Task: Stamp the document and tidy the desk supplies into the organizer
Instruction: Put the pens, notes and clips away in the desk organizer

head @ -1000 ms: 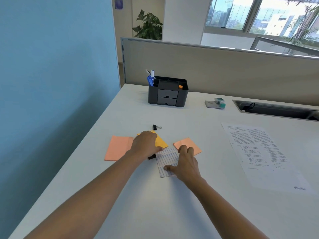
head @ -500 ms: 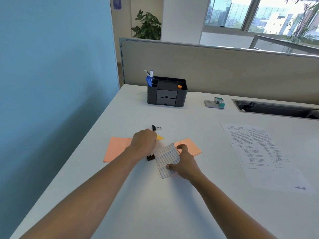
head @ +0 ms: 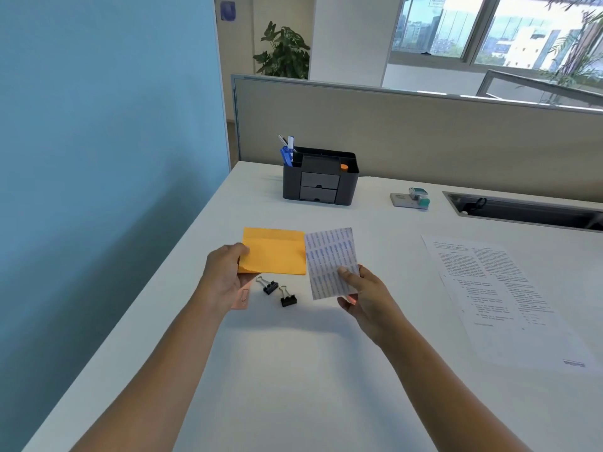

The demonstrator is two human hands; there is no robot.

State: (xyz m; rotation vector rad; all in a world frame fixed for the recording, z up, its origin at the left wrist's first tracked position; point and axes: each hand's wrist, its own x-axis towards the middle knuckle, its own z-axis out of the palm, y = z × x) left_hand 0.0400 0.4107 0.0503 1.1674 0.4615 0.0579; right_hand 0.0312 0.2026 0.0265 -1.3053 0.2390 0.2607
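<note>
My left hand (head: 225, 278) pinches the left edge of an orange sticky-note pad (head: 275, 251), lifted above the desk. My right hand (head: 362, 293) pinches the lower corner of a white printed label sheet (head: 331, 261), also raised. Two black binder clips (head: 270, 286) (head: 288, 300) lie on the desk between my hands. A pink sticky note with a paper clip (head: 243, 296) peeks out under my left hand. The dark grey organizer (head: 321, 179) with pens and two drawers stands at the back. The printed document (head: 496, 295) lies at the right, and the stamp (head: 412, 197) sits behind it.
A blue wall runs along the desk's left edge and a beige partition (head: 424, 132) closes the back. A recessed cable tray (head: 522, 210) is set into the desk at the back right.
Both hands have risen off the desk, the left lifting the orange pad and the right lifting the label sheet. The two binder clips now lie uncovered.
</note>
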